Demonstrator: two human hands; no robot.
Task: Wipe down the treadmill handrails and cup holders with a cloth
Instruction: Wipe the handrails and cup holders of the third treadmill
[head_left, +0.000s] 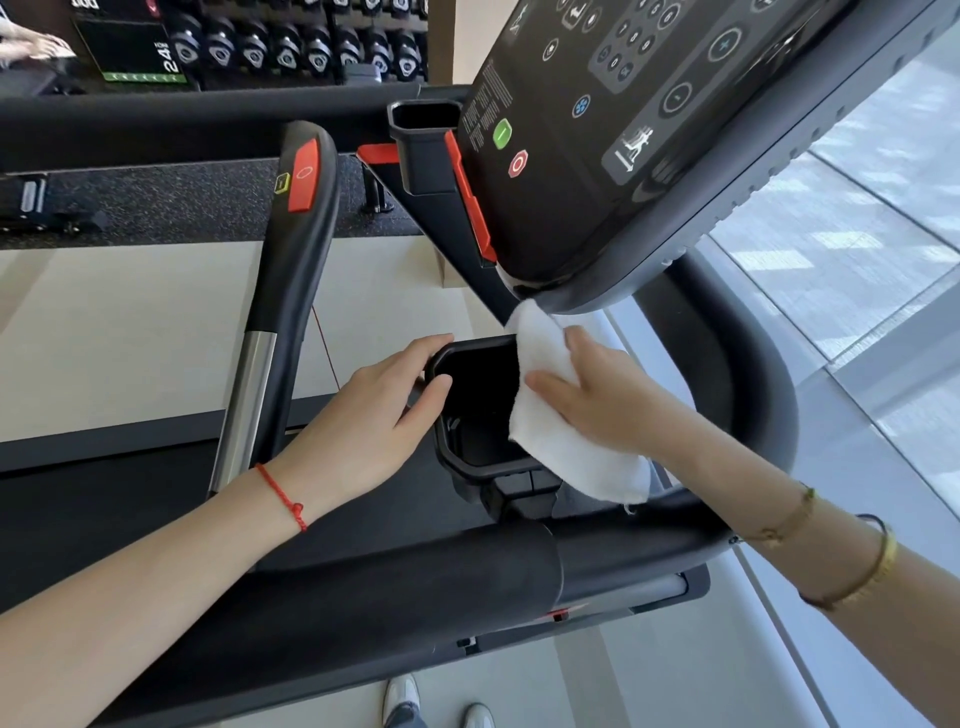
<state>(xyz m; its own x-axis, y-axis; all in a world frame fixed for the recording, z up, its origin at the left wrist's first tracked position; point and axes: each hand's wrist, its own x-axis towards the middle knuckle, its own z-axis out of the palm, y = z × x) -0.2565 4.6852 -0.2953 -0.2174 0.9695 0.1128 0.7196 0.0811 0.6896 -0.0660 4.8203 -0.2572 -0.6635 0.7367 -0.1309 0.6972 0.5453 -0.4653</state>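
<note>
A black cup holder (470, 467) sits below the treadmill console, between my two hands. My left hand (374, 410) grips its left rim, thumb and fingers curled over the edge. A white cloth (550, 431) is draped over the holder's right rim. My right hand (602, 395) presses flat on the cloth with straight fingers. A second cup holder (423, 150) stands further up, left of the console. The curved black handrail (748, 364) runs round the right side, and the front crossbar (415, 577) passes under my forearms.
The tilted console (649, 130) with green and red buttons hangs close above my right hand. A black grip with a red button (298, 218) rises at the left. Dumbbell racks (291, 47) line the back. My shoes (436, 709) show at the bottom.
</note>
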